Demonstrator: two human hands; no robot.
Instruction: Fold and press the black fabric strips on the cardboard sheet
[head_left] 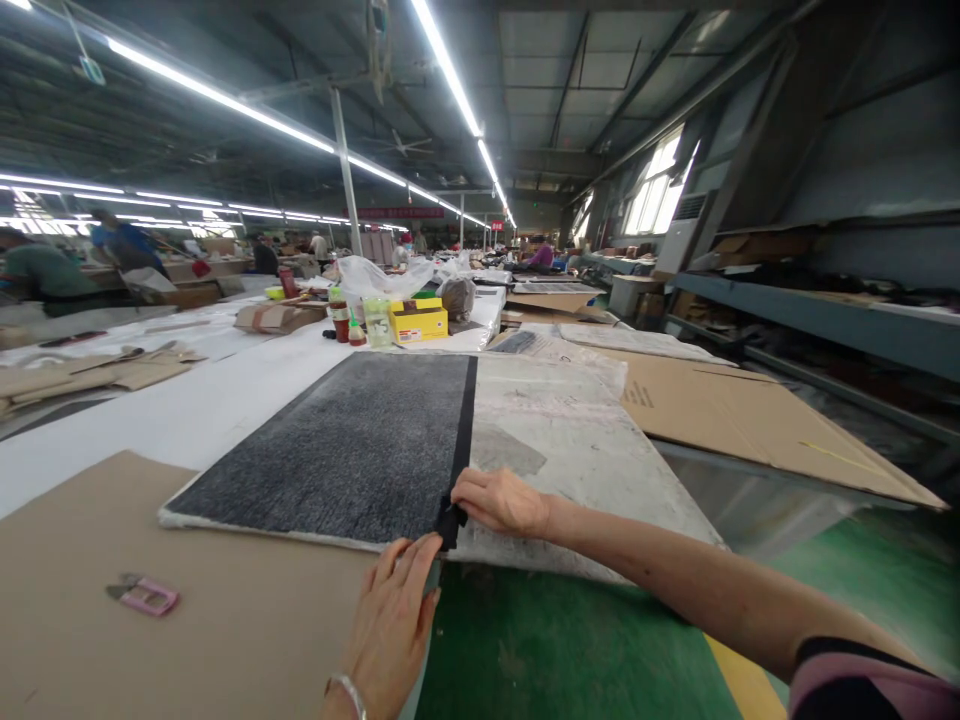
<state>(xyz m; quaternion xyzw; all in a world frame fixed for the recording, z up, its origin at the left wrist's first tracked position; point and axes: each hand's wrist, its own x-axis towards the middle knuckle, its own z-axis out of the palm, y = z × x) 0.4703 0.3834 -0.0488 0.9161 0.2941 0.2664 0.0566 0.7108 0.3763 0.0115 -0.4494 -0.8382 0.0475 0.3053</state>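
Observation:
A dark grey carpet-like mat (352, 445) lies on a white felt pad (577, 450) on the long worktable. A black edging strip (465, 420) runs along the mat's right side. My right hand (499, 500) pinches the near end of this strip at the mat's front corner. Just below that corner, my left hand (390, 625) rests flat on the brown cardboard (112, 560) at the table edge, fingers stretched out and holding nothing; a bracelet shows at the wrist.
A small pink tool (144, 595) lies on the cardboard at left. Bottles, a jar and a yellow box (418, 320) stand at the mat's far end. Cardboard sheets (742, 420) overhang the table at right. Other people work at far tables on the left. Green floor lies below.

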